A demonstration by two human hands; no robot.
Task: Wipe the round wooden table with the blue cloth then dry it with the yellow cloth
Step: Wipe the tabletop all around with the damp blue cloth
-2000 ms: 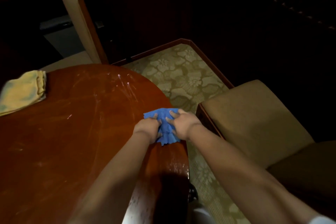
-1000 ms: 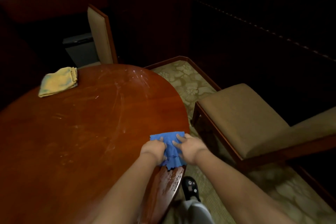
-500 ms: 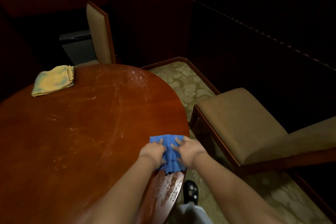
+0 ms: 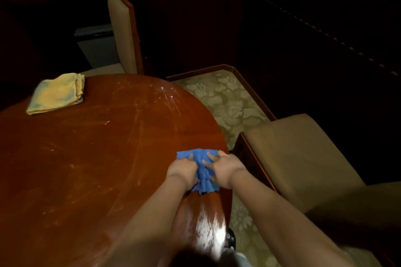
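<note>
The round wooden table (image 4: 86,169) fills the left and centre of the head view, with streaks and a wet sheen on its top. A crumpled blue cloth (image 4: 202,174) lies at the table's right edge. My left hand (image 4: 182,170) and my right hand (image 4: 224,169) sit side by side on it. Both hold the cloth down against the wood, fingers bent over its folds, and the cloth bunches up between them. The folded yellow cloth (image 4: 57,93) rests on the far left of the table, well away from both hands.
An upholstered chair seat (image 4: 297,158) stands close to the table's right edge. Another chair's tall back (image 4: 123,32) rises behind the table. Patterned carpet (image 4: 227,102) lies between them, and a dark shoe (image 4: 230,238) shows below the table edge.
Both hands have kept hold of the blue cloth at the table's right edge and shifted it slightly along the rim. The camera view has dipped and moved closer.
</note>
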